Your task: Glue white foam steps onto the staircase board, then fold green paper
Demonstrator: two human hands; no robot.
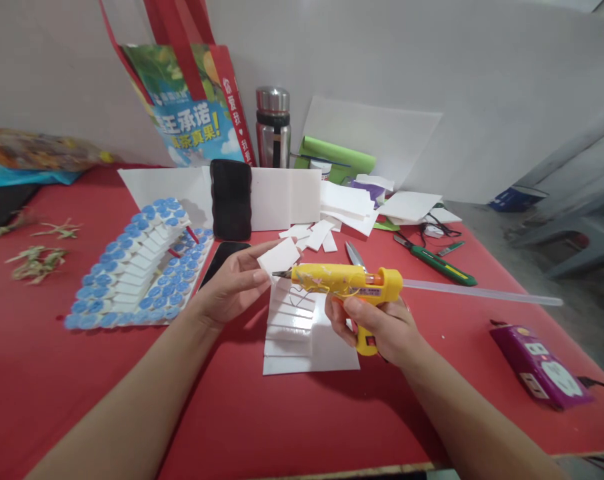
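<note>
My left hand (pixel 238 280) pinches a small white foam board piece (pixel 280 257) by its left end. In my right hand (pixel 375 320) is a yellow hot glue gun (pixel 327 279), its nozzle pointing left and at the lower edge of that piece. A long clear glue stick (pixel 482 292) sticks out of the gun's back. Beneath both hands lies a white foam board (pixel 339 353) carrying a row of white steps (pixel 289 333); the gun hides part of it. To the left stands a model staircase (pixel 145 270) edged with blue and white rosettes.
Behind my hands are loose white strips (pixel 318 235), a leaning black phone (pixel 231 200) and a steel thermos (pixel 273 127). Scissors (pixel 355 255), a green utility knife (pixel 442 264) and a purple power strip (pixel 539 367) lie to the right. A colourful bag (pixel 192 113) stands at the back.
</note>
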